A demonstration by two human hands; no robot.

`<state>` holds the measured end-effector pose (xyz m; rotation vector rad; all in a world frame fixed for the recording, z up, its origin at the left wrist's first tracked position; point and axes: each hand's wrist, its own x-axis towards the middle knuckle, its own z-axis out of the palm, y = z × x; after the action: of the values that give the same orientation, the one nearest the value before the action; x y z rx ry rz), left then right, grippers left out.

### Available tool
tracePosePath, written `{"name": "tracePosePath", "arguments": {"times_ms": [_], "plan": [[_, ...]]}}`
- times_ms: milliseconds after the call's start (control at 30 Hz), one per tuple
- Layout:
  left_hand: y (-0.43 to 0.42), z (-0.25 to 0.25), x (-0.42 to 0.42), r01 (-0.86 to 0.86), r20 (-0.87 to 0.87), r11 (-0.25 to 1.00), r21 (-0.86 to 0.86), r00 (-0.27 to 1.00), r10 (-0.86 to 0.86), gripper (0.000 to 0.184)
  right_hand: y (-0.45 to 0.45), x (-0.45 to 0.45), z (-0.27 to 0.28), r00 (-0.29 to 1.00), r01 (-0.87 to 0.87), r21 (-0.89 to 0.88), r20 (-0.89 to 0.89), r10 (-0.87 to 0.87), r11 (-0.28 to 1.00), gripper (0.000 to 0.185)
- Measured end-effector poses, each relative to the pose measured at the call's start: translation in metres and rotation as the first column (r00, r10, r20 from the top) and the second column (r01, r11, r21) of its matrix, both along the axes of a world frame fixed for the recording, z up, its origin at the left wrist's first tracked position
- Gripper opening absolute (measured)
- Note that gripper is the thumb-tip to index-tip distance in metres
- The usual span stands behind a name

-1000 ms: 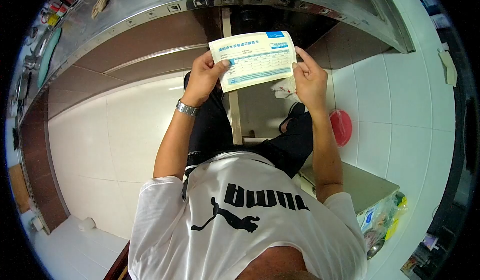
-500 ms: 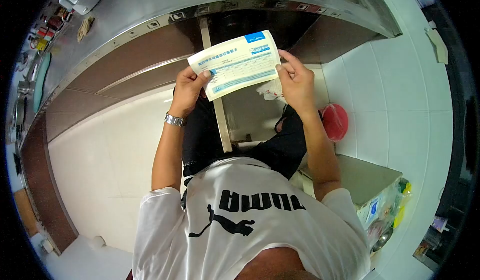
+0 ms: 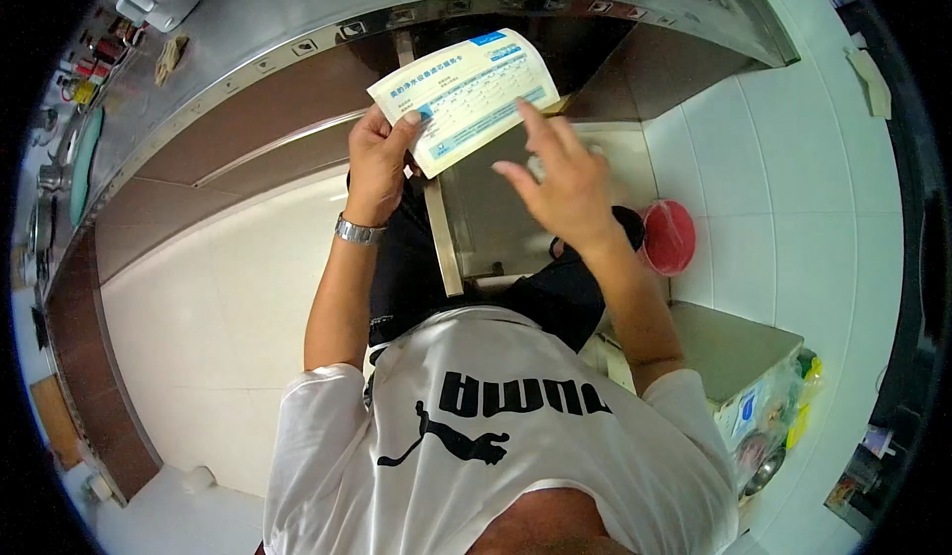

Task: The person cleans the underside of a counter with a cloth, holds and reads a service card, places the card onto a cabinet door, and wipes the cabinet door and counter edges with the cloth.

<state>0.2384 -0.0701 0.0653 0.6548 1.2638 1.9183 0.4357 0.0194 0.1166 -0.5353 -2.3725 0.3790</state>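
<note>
Pinching water-purifier filter service card (image 3: 464,109) at left edge with left hand (image 3: 379,166), before steel counter (image 3: 297,4). Pointing over card with right hand (image 3: 567,190), fingers loosely spread, contact unclear. Could bend or twist loose if pressed, being gripped from one side only.

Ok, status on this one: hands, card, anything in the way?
Left hand gripping card by its left end, print facing up. Right hand open at card's lower right, contact unclear. Nothing but the hands covers card.
</note>
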Motion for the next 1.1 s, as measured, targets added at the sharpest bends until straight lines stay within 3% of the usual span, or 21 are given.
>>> {"name": "tracePosePath", "arguments": {"times_ms": [67,233,267,300,333,400,433,467,500,533,567,633,733,767,833,867,933,1100], "plan": [[-0.002,0.008,0.004,0.010,0.012,1.000,0.017,1.000,-0.010,0.020,-0.017,-0.010,0.003,0.977,0.033,0.178,0.200,-0.070,0.983,0.064],[-0.006,0.022,0.007,0.045,0.042,0.999,0.012,0.998,-0.046,0.021,-0.021,-0.032,-0.011,0.993,0.019,0.234,0.108,-0.046,0.972,0.055],[-0.007,0.025,0.006,0.067,0.061,0.998,-0.003,0.996,-0.067,0.022,-0.019,-0.036,-0.014,0.996,0.038,0.272,0.063,-0.057,0.961,0.043],[-0.005,0.040,0.019,0.104,0.026,0.994,0.028,0.994,-0.105,0.029,-0.012,-0.024,-0.006,0.998,0.065,0.305,-0.005,-0.067,0.950,0.032],[-0.004,0.045,0.021,0.170,0.061,0.982,0.082,0.983,-0.175,0.044,-0.005,-0.022,-0.008,0.998,0.067,0.301,-0.008,-0.067,0.951,0.032],[-0.004,0.048,0.026,0.149,0.092,0.980,0.133,0.982,-0.162,0.057,0.008,-0.019,-0.015,0.981,0.139,0.037,-0.144,-0.132,0.990,0.009],[-0.005,0.047,0.027,0.153,0.097,0.978,0.138,0.981,-0.167,0.057,0.015,-0.021,-0.015,0.941,0.215,-0.088,-0.248,-0.230,0.973,0.011],[-0.006,0.046,0.026,0.102,-0.019,0.993,0.054,0.995,-0.101,0.059,0.020,-0.020,-0.015,0.893,0.157,-0.457,-0.313,-0.323,0.876,0.014],[-0.005,0.044,0.023,0.041,-0.143,0.999,-0.020,0.989,-0.043,0.061,0.026,-0.018,-0.012,0.861,0.082,-0.621,-0.350,-0.369,0.780,0.016],[-0.001,0.039,0.020,0.049,-0.140,0.999,-0.012,0.989,-0.050,0.061,0.033,-0.015,-0.009,0.825,-0.008,-0.756,-0.375,-0.423,0.655,0.018],[0.001,0.030,0.015,-0.033,-0.251,0.995,-0.097,0.968,0.008,0.066,0.037,-0.011,-0.009,0.823,0.001,-0.752,-0.374,-0.428,0.659,0.018],[0.005,0.022,0.008,-0.221,-0.549,0.954,-0.205,0.832,0.075,0.070,0.042,-0.004,-0.010,0.790,-0.177,-0.847,-0.426,-0.441,0.501,0.017],[0.012,0.021,0.005,-0.314,-0.633,0.911,-0.268,0.770,0.080,0.069,0.041,0.000,-0.006,0.772,-0.265,-0.871,-0.449,-0.450,0.414,0.015],[0.016,0.023,0.005,-0.315,-0.632,0.910,-0.270,0.771,0.079,0.069,0.042,-0.001,-0.005,0.773,-0.265,-0.872,-0.447,-0.450,0.412,0.015],[0.019,0.027,0.008,-0.145,-0.372,0.958,-0.248,0.927,0.044,0.056,0.040,0.002,-0.004,0.777,-0.302,-0.890,-0.437,-0.453,0.341,0.014],[0.020,0.029,0.008,-0.145,-0.369,0.957,-0.252,0.928,0.043,0.056,0.038,0.003,-0.004,0.779,-0.299,-0.893,-0.433,-0.453,0.337,0.014],[0.021,0.033,0.007,0.098,-0.089,0.961,-0.260,0.988,-0.125,0.044,0.034,0.002,-0.002,0.788,-0.340,-0.875,-0.465,-0.404,0.345,0.014],[0.030,0.023,-0.005,0.168,0.021,0.964,-0.204,0.986,-0.167,0.036,0.037,0.000,-0.004,0.801,-0.390,-0.867,-0.485,-0.351,0.311,0.013]]}}
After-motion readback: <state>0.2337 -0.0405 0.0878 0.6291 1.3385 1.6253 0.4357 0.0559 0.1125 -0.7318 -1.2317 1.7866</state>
